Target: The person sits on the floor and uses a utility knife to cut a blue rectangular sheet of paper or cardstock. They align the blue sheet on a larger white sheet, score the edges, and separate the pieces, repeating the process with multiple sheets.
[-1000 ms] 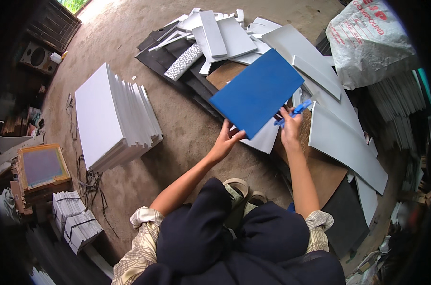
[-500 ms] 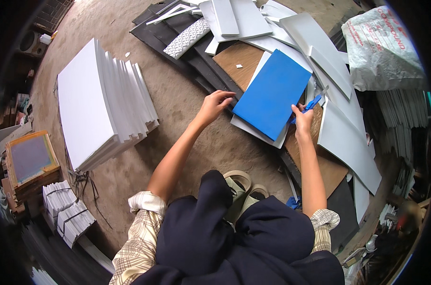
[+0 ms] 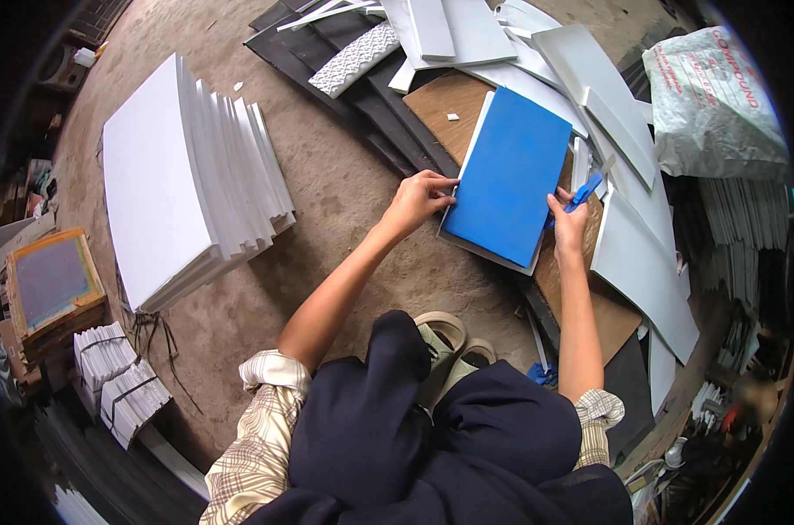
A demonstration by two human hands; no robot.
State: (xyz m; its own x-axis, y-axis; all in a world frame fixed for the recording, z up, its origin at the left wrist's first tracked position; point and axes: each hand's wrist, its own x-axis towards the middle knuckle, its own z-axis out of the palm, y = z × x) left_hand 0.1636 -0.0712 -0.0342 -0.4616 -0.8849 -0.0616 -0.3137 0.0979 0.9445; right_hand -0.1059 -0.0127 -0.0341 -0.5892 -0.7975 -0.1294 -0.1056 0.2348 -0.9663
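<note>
A blue rectangular sheet (image 3: 515, 179) lies on a white board (image 3: 475, 140) of similar size, whose edge shows along its left side. At the sheet's left edge, my left hand (image 3: 417, 206) is closed, thumb and fingertips pinching the rim. My right hand (image 3: 569, 226) grips a blue utility knife (image 3: 584, 192), its blade pointing up and away to the right. The fingers of that hand also rest against the sheet's right edge. Beneath the stack is a brown wooden board (image 3: 445, 109).
White offcut boards (image 3: 646, 258) pile up at the right and far side, with black sheets (image 3: 362, 101) beneath. On the left stands a tall stack of white sheets (image 3: 156, 175). A white sack (image 3: 712, 105) sits far right. Strapped white bundles (image 3: 134, 398) lie near left.
The blue sheet has turned slightly counterclockwise, lining up more closely with the white board. My left hand has moved right onto its edge. The right hand still holds the knife.
</note>
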